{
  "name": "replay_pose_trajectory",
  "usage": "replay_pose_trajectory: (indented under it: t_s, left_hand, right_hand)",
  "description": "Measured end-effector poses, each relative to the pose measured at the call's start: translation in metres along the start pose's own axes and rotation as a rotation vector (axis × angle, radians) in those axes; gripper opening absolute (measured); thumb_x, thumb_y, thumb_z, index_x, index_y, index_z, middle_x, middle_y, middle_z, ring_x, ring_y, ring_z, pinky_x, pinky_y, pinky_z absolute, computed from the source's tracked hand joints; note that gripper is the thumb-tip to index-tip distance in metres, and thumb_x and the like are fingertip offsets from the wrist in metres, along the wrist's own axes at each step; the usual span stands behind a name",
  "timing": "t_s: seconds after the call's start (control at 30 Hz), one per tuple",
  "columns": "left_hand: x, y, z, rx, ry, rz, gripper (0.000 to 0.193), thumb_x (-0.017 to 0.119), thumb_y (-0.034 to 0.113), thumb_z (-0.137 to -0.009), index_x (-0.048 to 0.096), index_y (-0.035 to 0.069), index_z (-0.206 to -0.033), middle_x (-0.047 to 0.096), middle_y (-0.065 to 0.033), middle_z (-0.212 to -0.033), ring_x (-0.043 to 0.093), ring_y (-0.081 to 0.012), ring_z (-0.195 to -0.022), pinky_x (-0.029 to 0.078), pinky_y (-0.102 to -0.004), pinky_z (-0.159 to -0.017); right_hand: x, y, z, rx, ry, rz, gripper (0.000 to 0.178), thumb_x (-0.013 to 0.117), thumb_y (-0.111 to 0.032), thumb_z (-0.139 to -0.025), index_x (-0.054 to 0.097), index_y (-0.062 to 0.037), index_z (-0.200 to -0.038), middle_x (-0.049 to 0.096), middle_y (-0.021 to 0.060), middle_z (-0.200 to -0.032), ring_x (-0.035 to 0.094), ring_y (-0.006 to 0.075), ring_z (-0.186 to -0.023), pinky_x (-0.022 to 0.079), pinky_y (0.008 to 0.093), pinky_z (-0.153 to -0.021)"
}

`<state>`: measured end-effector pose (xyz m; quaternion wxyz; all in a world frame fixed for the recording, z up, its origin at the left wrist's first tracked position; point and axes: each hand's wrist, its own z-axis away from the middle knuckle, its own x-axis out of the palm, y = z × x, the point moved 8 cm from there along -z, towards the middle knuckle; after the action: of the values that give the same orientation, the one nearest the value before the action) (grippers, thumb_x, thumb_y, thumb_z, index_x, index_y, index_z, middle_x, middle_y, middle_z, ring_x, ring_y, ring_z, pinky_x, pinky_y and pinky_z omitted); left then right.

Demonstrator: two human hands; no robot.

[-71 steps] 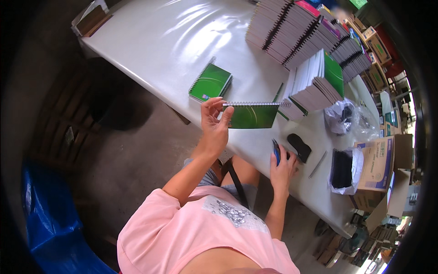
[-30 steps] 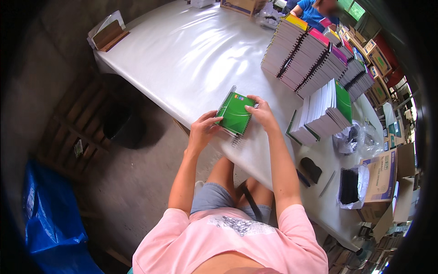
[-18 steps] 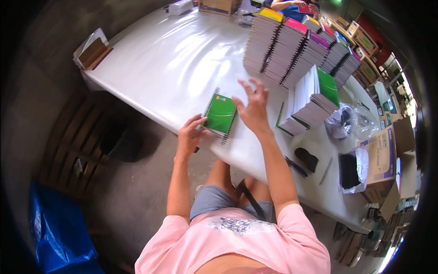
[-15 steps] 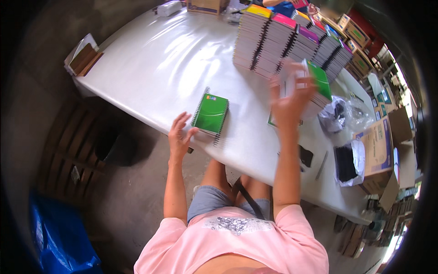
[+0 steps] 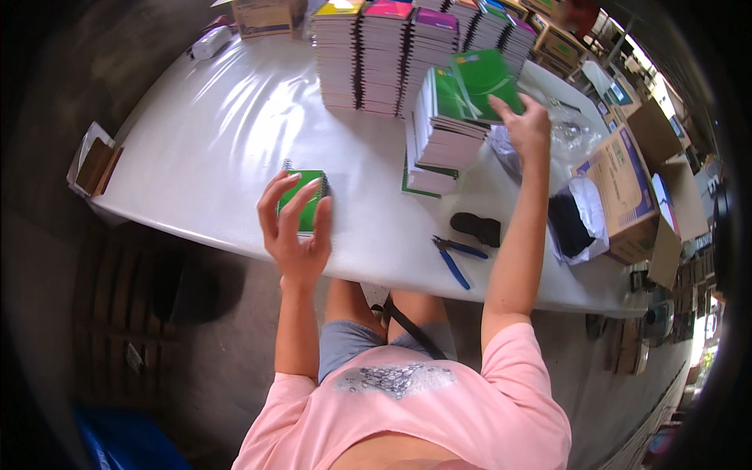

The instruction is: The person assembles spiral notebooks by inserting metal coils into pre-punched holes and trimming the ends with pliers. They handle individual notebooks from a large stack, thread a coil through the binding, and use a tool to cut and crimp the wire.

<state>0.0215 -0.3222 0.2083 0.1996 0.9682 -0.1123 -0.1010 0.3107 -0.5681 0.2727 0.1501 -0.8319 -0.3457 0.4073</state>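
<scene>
My left hand (image 5: 296, 244) is open, fingers spread and curved over a small green spiral notebook (image 5: 312, 178) near the table's front edge. Its fingers hide part of the cover. At the right, my right hand (image 5: 528, 125) pinches the near right corner of a green-covered notebook (image 5: 484, 77) between thumb and fingers. That notebook lies slightly turned over the top of a stack of green-covered notebooks (image 5: 450, 145), whose layers sit unevenly. No wire coil shows on the stack's visible sides.
Tall stacks of spiral notebooks (image 5: 337, 66) stand at the back of the white table (image 5: 196, 157). Near the front edge lie blue-handled pliers (image 5: 454, 265) and a black object (image 5: 475, 228). An open cardboard box (image 5: 619, 184) and clear plastic (image 5: 576, 133) are on the right.
My right hand has moved from above the stack to its right side and now grips a green notebook. My left hand has shifted from beside the spiral notebook to over it. The view has turned right.
</scene>
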Motion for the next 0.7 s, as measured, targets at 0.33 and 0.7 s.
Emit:
replay_pose_trajectory:
  t_s: [0.33,0.7]
  left_hand:
    - [0.108,0.066,-0.019,0.076,-0.407,0.286,0.043,0.07,0.012,-0.078,0.056,0.009,-0.119,0.051,-0.0138,-0.121,0.05,-0.0326,-0.114,0.043,-0.0411,-0.092]
    - [0.08,0.114,-0.004,0.244,-0.276,0.143,0.05,0.064,0.023,-0.081,0.05,0.017,-0.129,0.046,-0.0091,-0.133,0.034,-0.0322,-0.131,0.006,-0.0548,-0.108]
  right_hand:
    - [0.035,-0.002,-0.009,0.044,-0.361,-0.272,0.049,0.074,-0.034,-0.073,0.063,0.0007,-0.106,0.067,0.0172,-0.093,0.065,0.0266,-0.084,0.048,0.0327,-0.077]
    - [-0.033,-0.046,0.111,-0.151,-0.209,-0.709,0.019,0.069,-0.004,-0.075,0.066,-0.0055,-0.094,0.066,0.0078,-0.08,0.063,0.0192,-0.075,0.049,0.028,-0.066]
